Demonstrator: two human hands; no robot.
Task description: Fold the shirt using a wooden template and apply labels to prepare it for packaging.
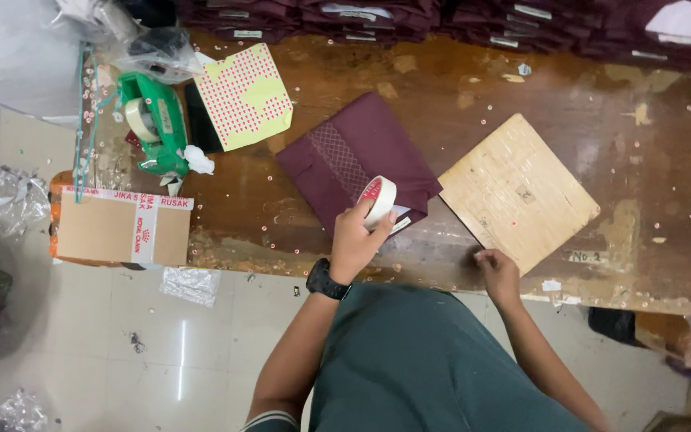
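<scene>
My left hand [355, 240] grips a roll of pale tape [378, 200] with a red core, held over the near corner of a folded maroon garment [353, 156] lying on the worn wooden table [521, 88]. A black watch sits on that wrist. My right hand [496, 270] rests at the table's near edge, fingers curled, touching the near corner of a square plywood board [517, 192]. Whether it pinches anything is too small to tell.
A green tape dispenser [156, 124] and a yellow sheet of red dot stickers [245, 96] lie at the left. A cardboard box [121, 228] sits off the table's left end. Stacks of folded maroon garments [441, 20] line the far edge. Plastic wrap litters the floor.
</scene>
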